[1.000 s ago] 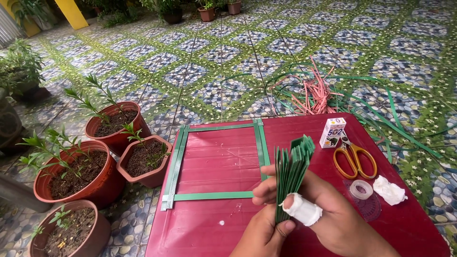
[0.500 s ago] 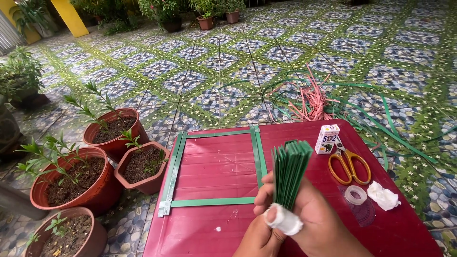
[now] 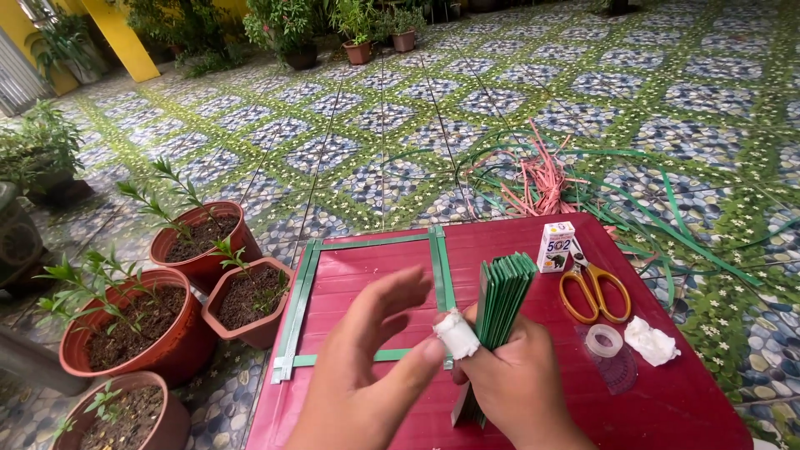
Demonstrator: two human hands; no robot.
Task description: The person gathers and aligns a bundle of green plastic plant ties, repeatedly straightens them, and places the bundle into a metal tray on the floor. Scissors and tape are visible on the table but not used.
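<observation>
My right hand point(image 3: 517, 383) is shut on a bundle of flat green strips point(image 3: 502, 292), held upright over the red table point(image 3: 508, 237). A finger wrapped in white bandage point(image 3: 457, 333), apparently my right thumb, lies against the bundle's left side. My left hand point(image 3: 367, 367) is beside it with fingers spread, holding nothing, one fingertip touching the bandaged finger. A rectangular frame of green strips point(image 3: 304, 292) lies flat on the table's left half, just beyond both hands.
On the table's right side lie a small glue box point(image 3: 556, 247), yellow-handled scissors point(image 3: 593, 287), a clear tape roll point(image 3: 604, 340) and a white tissue point(image 3: 652, 342). Potted plants point(image 3: 200, 242) stand left of the table. Pink strips point(image 3: 546, 179) and green strips point(image 3: 667, 200) litter the tiled floor.
My left hand has come off the bundle and opened, fingers now spread. The bundle stays upright in my right hand. The view has tilted slightly.
</observation>
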